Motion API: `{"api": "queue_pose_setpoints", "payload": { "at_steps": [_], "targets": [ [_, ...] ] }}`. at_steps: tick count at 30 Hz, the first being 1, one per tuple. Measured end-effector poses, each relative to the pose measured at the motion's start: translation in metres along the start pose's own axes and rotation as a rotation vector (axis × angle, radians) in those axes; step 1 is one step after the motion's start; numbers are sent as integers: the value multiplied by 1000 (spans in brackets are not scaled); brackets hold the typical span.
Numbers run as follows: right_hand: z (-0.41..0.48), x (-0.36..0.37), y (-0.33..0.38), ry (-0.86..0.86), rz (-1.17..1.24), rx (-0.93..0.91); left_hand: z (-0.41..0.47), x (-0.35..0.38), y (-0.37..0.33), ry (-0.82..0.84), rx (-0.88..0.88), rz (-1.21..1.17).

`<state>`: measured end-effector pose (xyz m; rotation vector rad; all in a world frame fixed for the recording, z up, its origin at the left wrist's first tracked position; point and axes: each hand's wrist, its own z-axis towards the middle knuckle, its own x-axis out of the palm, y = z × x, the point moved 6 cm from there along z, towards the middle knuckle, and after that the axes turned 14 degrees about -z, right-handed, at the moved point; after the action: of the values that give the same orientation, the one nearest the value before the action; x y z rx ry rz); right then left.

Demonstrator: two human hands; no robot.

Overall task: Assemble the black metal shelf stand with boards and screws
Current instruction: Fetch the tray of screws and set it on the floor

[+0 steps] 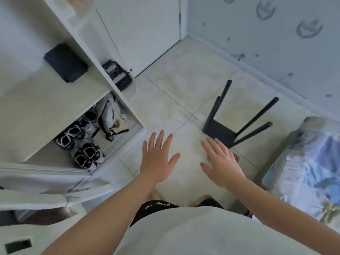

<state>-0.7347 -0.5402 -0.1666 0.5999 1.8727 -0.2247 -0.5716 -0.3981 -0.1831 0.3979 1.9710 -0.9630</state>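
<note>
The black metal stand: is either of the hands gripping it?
No, the left hand and the right hand are both spread flat with straight fingers, while the black metal stand lies on the floor, legs up.

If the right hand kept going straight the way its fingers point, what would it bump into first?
Most likely the black metal stand, which sits on the floor just beyond the right hand. Depth is unclear here, so the hand may be higher and pass above its base.
</note>
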Motion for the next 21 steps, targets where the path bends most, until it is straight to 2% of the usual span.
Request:
{"api": "queue_pose_setpoints", "payload": {
  "at_steps": [10,15,21],
  "targets": [
    [97,-73,187,-139,-107,-286,-41,-148,157,-298,-182,-104],
    [145,-85,278,-141,-94,-412,-62,-187,240,-358,-332,-153],
    [194,-111,372,-172,-78,-545,-59,-233,308,-444,-432,-139]
  ]
}}
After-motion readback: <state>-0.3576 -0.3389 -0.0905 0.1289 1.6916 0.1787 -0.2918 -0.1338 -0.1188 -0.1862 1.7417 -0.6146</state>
